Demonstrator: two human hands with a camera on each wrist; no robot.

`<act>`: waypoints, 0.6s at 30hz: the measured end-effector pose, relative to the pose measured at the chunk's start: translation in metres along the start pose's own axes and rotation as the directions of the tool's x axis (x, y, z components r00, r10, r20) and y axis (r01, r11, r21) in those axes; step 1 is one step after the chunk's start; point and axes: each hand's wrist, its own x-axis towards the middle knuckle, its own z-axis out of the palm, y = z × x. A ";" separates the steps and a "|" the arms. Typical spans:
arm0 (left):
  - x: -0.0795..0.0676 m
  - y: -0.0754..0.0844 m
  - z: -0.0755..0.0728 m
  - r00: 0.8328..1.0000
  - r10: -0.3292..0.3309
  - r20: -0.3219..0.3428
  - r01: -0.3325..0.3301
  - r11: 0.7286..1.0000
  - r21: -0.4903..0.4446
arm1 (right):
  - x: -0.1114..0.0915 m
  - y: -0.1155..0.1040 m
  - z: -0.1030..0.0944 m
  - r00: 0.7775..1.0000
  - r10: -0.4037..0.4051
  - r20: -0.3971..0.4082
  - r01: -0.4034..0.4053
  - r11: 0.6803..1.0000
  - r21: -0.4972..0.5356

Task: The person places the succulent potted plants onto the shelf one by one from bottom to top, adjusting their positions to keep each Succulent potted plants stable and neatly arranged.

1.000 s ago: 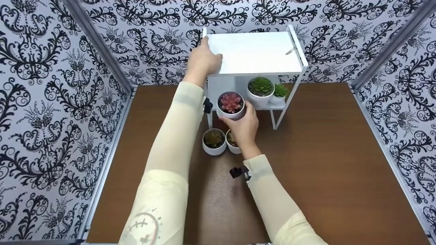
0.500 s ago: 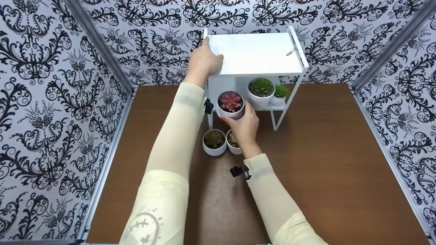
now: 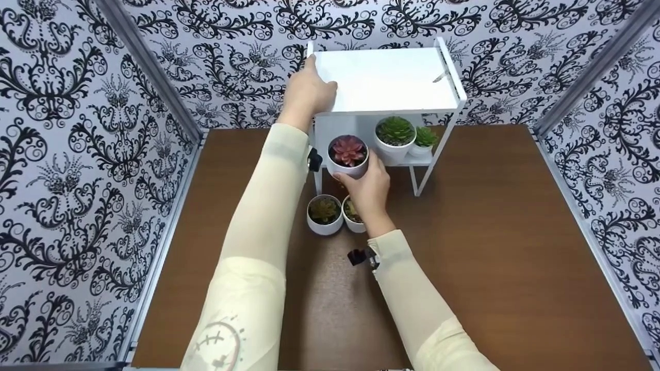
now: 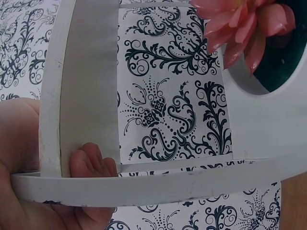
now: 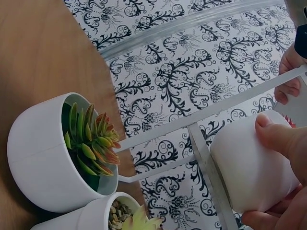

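Observation:
My left hand grips the left end of the top board of a white two-tier shelf. In the left wrist view its curled fingers come round the white frame. My right hand holds a white pot with a red succulent, thumb on the near side. That pot stands upright at the left front of the lower tier, its base right at the tier's edge in the right wrist view. On the lower tier's right are a larger potted green succulent and a smaller green potted plant.
On the brown table, before the shelf's left leg, stand a potted yellow-green succulent and a smaller pot with a pale succulent, partly behind my right hand. Patterned walls enclose the back and sides.
My right hand and the red succulent's pot have shifted very slightly away from me, toward the lower tier. My left hand keeps its hold on the shelf.

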 end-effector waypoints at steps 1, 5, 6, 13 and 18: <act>0.000 0.000 0.000 1.000 0.000 0.002 0.000 1.000 0.000 | 0.000 0.000 0.000 1.000 -0.001 0.000 0.001 1.000 -0.004; 0.001 0.000 -0.001 1.000 0.002 0.003 -0.002 1.000 0.000 | 0.001 -0.001 0.000 1.000 0.005 -0.003 -0.005 1.000 -0.022; 0.001 0.000 -0.001 1.000 0.001 0.003 -0.001 1.000 -0.001 | 0.002 -0.001 0.000 1.000 0.008 -0.002 -0.008 1.000 -0.030; 0.001 0.000 -0.001 1.000 -0.004 0.011 0.004 1.000 -0.005 | 0.002 -0.002 0.001 1.000 0.019 -0.006 -0.019 0.998 -0.060; 0.000 0.001 -0.001 1.000 -0.010 0.008 0.010 1.000 0.001 | 0.003 0.000 -0.001 1.000 0.011 -0.026 -0.012 0.999 -0.041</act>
